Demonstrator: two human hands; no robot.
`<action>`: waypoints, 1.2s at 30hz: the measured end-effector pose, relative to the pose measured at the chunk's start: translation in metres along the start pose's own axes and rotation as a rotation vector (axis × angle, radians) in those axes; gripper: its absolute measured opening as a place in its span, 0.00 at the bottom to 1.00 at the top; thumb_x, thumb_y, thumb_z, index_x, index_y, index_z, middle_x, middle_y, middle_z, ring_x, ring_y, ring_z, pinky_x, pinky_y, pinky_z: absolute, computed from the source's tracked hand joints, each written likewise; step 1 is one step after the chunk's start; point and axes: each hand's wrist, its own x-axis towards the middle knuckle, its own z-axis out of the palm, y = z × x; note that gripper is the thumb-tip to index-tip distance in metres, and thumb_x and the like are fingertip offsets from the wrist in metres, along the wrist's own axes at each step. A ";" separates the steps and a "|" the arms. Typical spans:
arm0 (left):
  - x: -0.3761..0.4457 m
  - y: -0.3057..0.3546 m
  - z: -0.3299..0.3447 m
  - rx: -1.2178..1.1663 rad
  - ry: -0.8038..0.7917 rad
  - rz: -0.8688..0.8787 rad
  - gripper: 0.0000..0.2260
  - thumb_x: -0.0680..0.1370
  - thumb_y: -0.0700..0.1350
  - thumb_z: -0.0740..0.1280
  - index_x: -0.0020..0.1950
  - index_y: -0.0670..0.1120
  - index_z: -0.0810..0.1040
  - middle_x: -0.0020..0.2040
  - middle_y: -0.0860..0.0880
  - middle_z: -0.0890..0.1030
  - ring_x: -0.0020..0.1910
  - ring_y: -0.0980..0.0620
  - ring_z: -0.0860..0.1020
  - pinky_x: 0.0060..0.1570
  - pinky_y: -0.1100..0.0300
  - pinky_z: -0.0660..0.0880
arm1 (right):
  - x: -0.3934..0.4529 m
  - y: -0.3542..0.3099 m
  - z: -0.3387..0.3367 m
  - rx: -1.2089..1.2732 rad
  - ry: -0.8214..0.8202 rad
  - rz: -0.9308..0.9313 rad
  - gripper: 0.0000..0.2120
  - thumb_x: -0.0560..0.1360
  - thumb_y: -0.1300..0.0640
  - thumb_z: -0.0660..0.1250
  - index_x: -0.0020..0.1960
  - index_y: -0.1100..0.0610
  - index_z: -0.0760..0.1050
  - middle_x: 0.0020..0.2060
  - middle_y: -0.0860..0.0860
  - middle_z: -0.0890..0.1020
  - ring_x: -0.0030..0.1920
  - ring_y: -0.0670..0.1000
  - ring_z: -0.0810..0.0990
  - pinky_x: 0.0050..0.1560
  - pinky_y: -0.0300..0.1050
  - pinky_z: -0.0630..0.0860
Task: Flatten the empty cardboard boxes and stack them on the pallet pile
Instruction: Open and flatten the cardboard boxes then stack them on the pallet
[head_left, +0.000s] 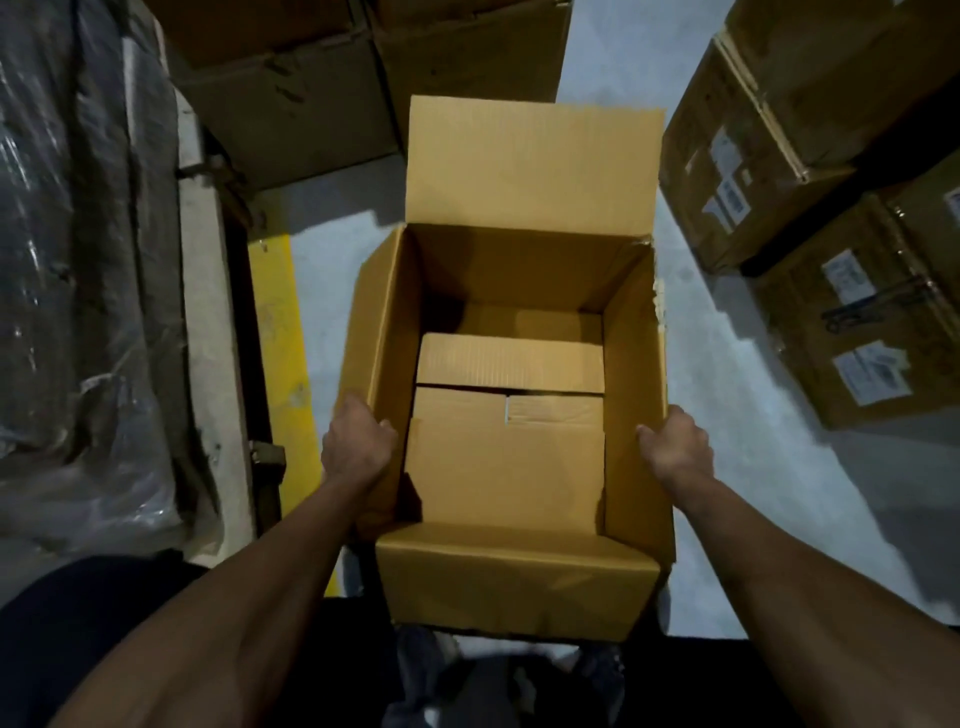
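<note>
**Open box held over the floor, not yet flattened**

The person holds a tan open-topped corrugated cardboard box (511, 415) in front of the body, above the pale grey concrete floor (727, 415). The left hand (357, 441) grips the left wall of the box, with the thumb hooked over the top edge and the other fingers hidden outside. The right hand (675, 441) grips the right wall in the same way, thumb over the rim. The far top flap (530, 166) stands up and the near flap (514, 577) hangs down toward the person. Inside, the bottom flaps (506, 415) are folded in and a dark gap shows between them, so the bottom seems unsealed. The box looks empty.

The box is upright in shape, so the flattening is not yet done. I cannot see a pallet pile for certain; dark plastic-wrapped goods (78, 260) stand on the left, by a yellow painted floor stripe (278, 338), and brown sealed cardboard cartons with white labels (831, 234) stand on the right.

Risks, as I judge them: if the bottom flaps catch on each other, the walls may buckle or tear when pushed sideways. The thin walls give a weak hold, so the box may slip and fall on the feet. The raised far flap may strike the stacked cartons nearby in this narrow aisle.
</note>
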 end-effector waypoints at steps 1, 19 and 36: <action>0.001 -0.001 -0.002 -0.013 -0.018 0.009 0.11 0.80 0.44 0.66 0.58 0.40 0.70 0.57 0.36 0.78 0.56 0.35 0.77 0.48 0.49 0.72 | -0.002 -0.001 -0.001 0.020 0.004 -0.019 0.18 0.82 0.54 0.63 0.69 0.60 0.70 0.62 0.61 0.78 0.61 0.64 0.77 0.56 0.56 0.75; -0.041 0.022 -0.108 -0.164 0.062 0.172 0.09 0.79 0.43 0.68 0.57 0.40 0.77 0.51 0.38 0.81 0.53 0.36 0.78 0.53 0.46 0.75 | -0.083 -0.025 -0.119 0.203 0.154 -0.210 0.02 0.81 0.56 0.65 0.49 0.51 0.73 0.46 0.54 0.81 0.48 0.58 0.79 0.55 0.58 0.77; -0.116 0.044 -0.105 -0.054 0.205 0.649 0.25 0.81 0.43 0.64 0.78 0.44 0.62 0.77 0.44 0.64 0.77 0.45 0.61 0.75 0.48 0.58 | -0.134 -0.011 -0.142 0.284 0.194 -0.147 0.07 0.77 0.63 0.65 0.41 0.55 0.73 0.41 0.56 0.79 0.47 0.59 0.79 0.50 0.54 0.76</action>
